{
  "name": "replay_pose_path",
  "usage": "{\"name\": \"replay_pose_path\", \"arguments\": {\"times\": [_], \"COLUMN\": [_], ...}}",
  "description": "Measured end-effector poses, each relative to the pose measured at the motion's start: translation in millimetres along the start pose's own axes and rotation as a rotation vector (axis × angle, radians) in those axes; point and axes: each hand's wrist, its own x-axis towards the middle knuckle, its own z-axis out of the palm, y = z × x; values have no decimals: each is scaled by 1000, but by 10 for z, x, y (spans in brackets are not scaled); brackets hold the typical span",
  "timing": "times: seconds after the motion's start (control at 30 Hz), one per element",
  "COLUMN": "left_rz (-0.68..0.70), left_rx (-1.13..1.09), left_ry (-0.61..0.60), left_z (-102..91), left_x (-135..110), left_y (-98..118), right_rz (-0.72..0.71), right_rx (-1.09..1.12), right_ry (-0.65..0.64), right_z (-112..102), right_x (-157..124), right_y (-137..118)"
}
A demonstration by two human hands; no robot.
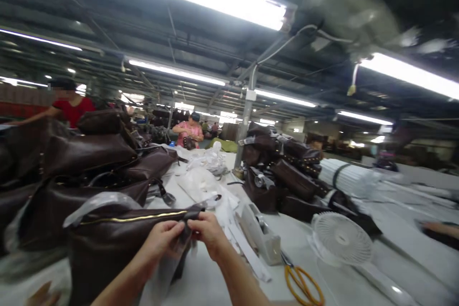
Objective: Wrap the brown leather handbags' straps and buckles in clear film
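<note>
A dark brown leather bag (107, 239) with a gold zipper (136, 218) lies at the lower left of the table. At its right end, my left hand (165, 238) is closed, fingertips pinching the bag's dark strap. Just beside it, my right hand (208, 232) also pinches the strap, close to the zipper's end. Clear plastic film hangs below the fingers, and a strip of it curves over the bag's top. Exactly how film and strap lie between the fingertips is hidden.
More brown bags (86, 153) are piled at left, others (294, 177) beyond the pole (245, 124). A tape dispenser (260, 234), orange-handled scissors (303, 283) and white fan (342, 239) lie right. White wrapping (201, 179) covers the middle. Co-workers stand behind; another person's arm (441, 228) shows right.
</note>
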Motion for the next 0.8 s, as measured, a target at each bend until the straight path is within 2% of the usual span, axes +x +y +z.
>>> {"name": "replay_pose_path", "arguments": {"times": [0.13,0.3,0.53,0.6,0.7,0.8], "left_rz": [-114,-128,-137,-140,-142,-132], "left_rx": [-84,-201,-382,-387,-390,-377], "left_ry": [-82,-46,10,17,-4,-23], "left_z": [8,75,95,103,121,134], "left_x": [15,-51,27,37,33,24], "left_y": [73,73,-17,-4,15,7], "right_rz": [1,1,-28,-95,-273,-486], "right_rx": [-10,-7,33,-2,-149,-370], "right_ry": [43,-21,-41,27,147,166], "right_z": [-16,-56,-144,-168,-212,-248], "right_x": [31,5,-26,-71,-119,-127], "right_y": [-24,13,146,181,236,285]}}
